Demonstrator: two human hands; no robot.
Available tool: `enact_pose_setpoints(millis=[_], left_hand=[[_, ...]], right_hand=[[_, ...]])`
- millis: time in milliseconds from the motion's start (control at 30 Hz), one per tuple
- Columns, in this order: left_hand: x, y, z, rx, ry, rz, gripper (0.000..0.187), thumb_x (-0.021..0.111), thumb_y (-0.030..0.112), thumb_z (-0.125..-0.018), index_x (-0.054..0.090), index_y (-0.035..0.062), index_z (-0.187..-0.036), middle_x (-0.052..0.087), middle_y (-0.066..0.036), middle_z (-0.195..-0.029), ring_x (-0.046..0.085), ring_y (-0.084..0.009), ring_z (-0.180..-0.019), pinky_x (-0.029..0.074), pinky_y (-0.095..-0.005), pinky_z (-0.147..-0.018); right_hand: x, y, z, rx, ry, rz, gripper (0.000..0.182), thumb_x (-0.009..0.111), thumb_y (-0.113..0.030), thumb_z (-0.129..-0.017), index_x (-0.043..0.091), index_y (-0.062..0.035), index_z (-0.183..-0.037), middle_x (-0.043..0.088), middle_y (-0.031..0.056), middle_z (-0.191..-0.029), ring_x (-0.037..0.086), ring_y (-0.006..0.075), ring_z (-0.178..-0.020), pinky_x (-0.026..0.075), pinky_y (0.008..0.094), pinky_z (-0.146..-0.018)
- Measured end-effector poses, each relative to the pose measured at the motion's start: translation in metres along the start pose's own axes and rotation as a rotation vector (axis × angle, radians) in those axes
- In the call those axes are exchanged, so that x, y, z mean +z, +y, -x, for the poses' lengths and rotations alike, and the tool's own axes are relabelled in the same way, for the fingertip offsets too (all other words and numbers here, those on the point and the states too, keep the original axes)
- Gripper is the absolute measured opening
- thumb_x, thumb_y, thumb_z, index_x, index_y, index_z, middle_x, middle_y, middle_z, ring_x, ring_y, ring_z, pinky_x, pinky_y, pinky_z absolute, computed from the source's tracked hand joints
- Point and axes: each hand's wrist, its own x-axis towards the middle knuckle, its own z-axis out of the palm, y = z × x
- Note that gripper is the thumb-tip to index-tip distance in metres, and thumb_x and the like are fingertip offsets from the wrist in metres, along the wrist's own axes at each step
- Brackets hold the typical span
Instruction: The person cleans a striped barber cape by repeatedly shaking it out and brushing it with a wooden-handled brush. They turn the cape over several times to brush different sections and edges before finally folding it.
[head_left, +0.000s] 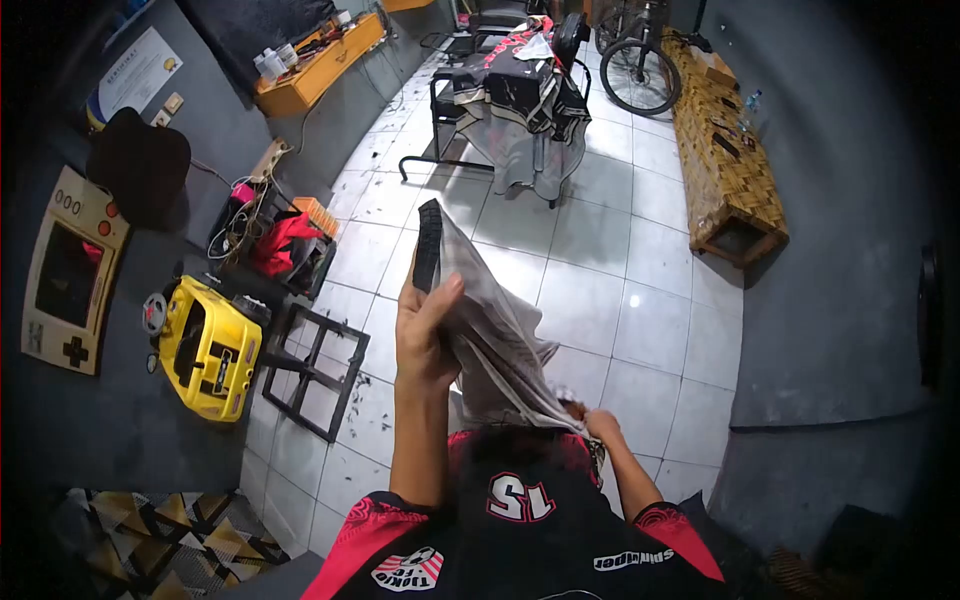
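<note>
A thin grey cloth with a black band along one end hangs in front of my chest. My left hand is raised and closed on the cloth just below the black band, thumb across it. Lower down and to the right, my right hand is closed on the cloth's lower part, close to my black and pink shirt. Between the two hands the cloth runs in slanting folds.
Ahead stands a barber chair draped with a patterned cloth. A bicycle and woven bench are behind right. To the left are a yellow toy car, black metal frame and orange shelf.
</note>
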Motion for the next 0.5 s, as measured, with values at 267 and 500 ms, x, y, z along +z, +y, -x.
enact_pose_setpoints(millis=[267,500], left_hand=[[0.005,-0.003,-0.003,-0.164,-0.087,-0.055,0.053,0.059,0.001,-0.077,0.04,-0.003,-0.126,0.058,-0.006,-0.092,0.059,-0.0117,-0.079,0.05,-0.0248,-0.072],[0.014,-0.026,-0.005,-0.142,-0.285,-0.275,0.067,0.06,-0.001,-0.076,0.03,-0.0036,-0.136,0.054,-0.004,-0.106,0.051,-0.0055,-0.081,0.042,-0.0183,-0.072]], right_hand=[[-0.187,-0.132,0.113,-0.185,-0.053,-1.517,0.028,0.036,-0.038,-0.095,0.041,-0.0115,-0.09,0.031,-0.0047,-0.057,0.032,0.0075,-0.044,0.029,0.0229,-0.038],[-0.168,-0.2,0.12,-0.863,-0.06,-1.492,0.032,0.043,-0.03,-0.095,0.048,-0.0029,-0.111,0.049,0.0028,-0.067,0.046,0.0094,-0.057,0.041,0.0234,-0.052]])
